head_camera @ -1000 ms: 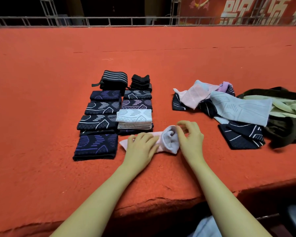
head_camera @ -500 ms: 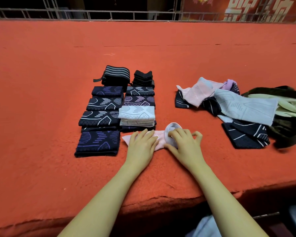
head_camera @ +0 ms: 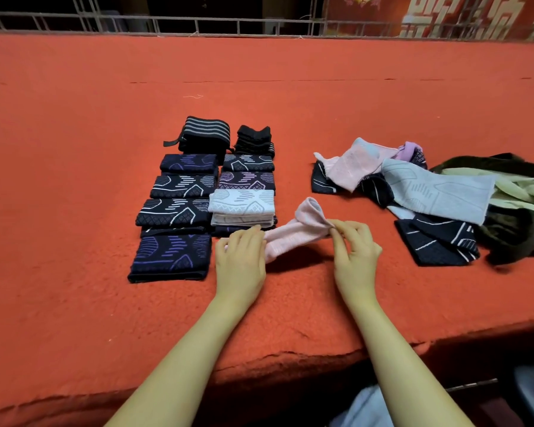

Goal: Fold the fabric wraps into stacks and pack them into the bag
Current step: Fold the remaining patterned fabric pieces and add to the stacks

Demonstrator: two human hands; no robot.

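A pale pink fabric wrap (head_camera: 296,234) is held just above the red surface between my two hands. My left hand (head_camera: 239,261) grips its left end with curled fingers. My right hand (head_camera: 353,252) pinches its right end, where the fabric bunches and a loop stands up. To the left lie folded dark patterned wraps (head_camera: 173,211) in two columns, with a folded white stack (head_camera: 242,208) among them. A loose heap of unfolded wraps (head_camera: 413,192) lies to the right. The olive green bag (head_camera: 518,223) sits open at the far right.
The red felt-covered table (head_camera: 74,303) ends in a front edge close to me. A metal railing (head_camera: 259,26) runs along the far side. A black striped roll (head_camera: 205,134) and a small black stack (head_camera: 255,138) head the columns.
The pink wrap was pressed flat and being folded; now both hands have drawn apart and lifted it, stretching it between them.
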